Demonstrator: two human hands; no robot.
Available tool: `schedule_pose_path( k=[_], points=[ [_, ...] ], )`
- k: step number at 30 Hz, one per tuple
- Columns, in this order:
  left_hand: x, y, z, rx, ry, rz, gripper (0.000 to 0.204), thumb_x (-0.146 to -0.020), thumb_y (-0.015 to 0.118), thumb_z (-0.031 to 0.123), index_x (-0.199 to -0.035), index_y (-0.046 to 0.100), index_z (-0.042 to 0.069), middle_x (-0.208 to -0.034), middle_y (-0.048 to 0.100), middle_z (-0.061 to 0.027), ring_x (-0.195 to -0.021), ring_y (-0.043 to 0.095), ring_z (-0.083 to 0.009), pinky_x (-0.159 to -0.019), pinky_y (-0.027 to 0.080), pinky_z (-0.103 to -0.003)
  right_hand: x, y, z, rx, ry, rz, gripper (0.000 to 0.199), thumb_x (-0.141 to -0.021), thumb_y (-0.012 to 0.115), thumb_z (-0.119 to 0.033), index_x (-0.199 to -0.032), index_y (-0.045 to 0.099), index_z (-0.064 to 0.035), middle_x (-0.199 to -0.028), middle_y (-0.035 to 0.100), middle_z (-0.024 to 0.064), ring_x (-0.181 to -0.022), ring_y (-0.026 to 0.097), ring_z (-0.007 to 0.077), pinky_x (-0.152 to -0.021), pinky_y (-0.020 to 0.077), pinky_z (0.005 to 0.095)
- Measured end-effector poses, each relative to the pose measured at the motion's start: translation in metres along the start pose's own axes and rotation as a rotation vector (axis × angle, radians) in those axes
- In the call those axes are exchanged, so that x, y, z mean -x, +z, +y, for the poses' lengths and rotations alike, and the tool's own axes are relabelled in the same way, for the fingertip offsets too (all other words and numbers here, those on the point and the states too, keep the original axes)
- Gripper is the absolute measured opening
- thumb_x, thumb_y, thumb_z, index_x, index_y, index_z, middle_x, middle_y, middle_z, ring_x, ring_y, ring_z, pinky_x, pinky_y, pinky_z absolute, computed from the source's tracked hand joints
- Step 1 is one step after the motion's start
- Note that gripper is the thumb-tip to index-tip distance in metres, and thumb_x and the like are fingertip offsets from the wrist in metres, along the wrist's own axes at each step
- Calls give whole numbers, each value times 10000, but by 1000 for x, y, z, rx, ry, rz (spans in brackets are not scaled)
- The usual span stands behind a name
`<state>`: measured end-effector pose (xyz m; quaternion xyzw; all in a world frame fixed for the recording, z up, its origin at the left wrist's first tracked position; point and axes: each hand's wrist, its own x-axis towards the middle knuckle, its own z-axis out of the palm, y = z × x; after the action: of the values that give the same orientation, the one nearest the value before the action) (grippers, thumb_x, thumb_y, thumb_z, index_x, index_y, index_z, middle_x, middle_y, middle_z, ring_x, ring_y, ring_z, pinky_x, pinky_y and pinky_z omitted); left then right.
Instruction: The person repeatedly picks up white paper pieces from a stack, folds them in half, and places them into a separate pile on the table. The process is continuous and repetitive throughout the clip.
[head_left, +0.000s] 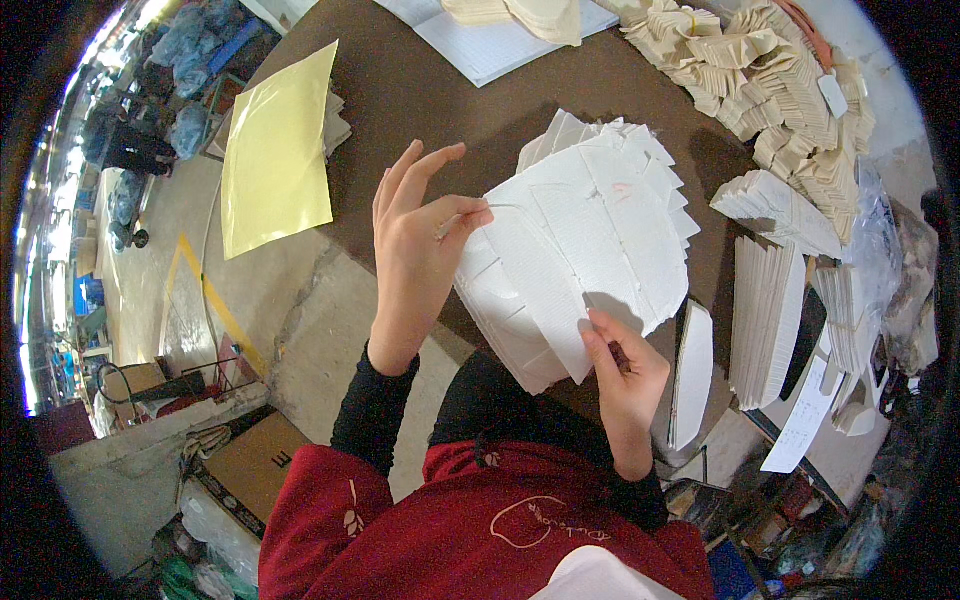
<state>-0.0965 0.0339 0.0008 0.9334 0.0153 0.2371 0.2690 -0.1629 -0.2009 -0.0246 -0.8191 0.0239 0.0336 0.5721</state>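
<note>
A fanned pile of white textured cut pieces (640,215) lies on the brown table, its near edge hanging toward my lap. Across the pile's near side runs one long white piece (535,265) with a curved edge. My left hand (415,225) pinches its upper left end between thumb and forefinger, the other fingers raised. At its lower right end, my right hand (625,370) grips it with thumb and fingertips. Whether it is fabric or paper I cannot tell.
A yellow sheet (280,155) covers some pieces at the left edge of the brown table (400,90). Cream bundles (745,75) are heaped at far right, with white stacks (765,320) nearer. An open notebook (480,50) lies at the back. A cardboard box (250,465) stands lower left.
</note>
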Motion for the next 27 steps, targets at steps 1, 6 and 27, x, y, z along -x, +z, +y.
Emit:
schedule_pose_path(
  k=[1,6,27],
  points=[
    [0,1,0,10,-9,7,101,-725,827,146,-809,792,103,-1285,648,-44,-1359,472,-330,-1123,353,-479,0,0,0,7,18,-2,201,-900,729,-67,-1091,739,-9,-879,739,124,-745,670,134,-688,532,272],
    [3,4,2,110,-100,28,107,-727,829,139,-807,778,89,-1145,644,-56,-1296,514,-313,-1076,400,-464,0,1,-2,57,-39,6,196,-902,732,-75,-1084,740,-4,-883,736,131,-760,679,146,-700,537,280],
    [3,5,3,-3,87,9,147,-727,817,156,-855,776,97,-1216,641,-46,-1305,502,-346,-1111,349,-519,3,5,-10,324,-262,85,168,-891,722,-63,-1055,731,-27,-894,717,142,-746,687,249,-667,547,334]
  ],
)
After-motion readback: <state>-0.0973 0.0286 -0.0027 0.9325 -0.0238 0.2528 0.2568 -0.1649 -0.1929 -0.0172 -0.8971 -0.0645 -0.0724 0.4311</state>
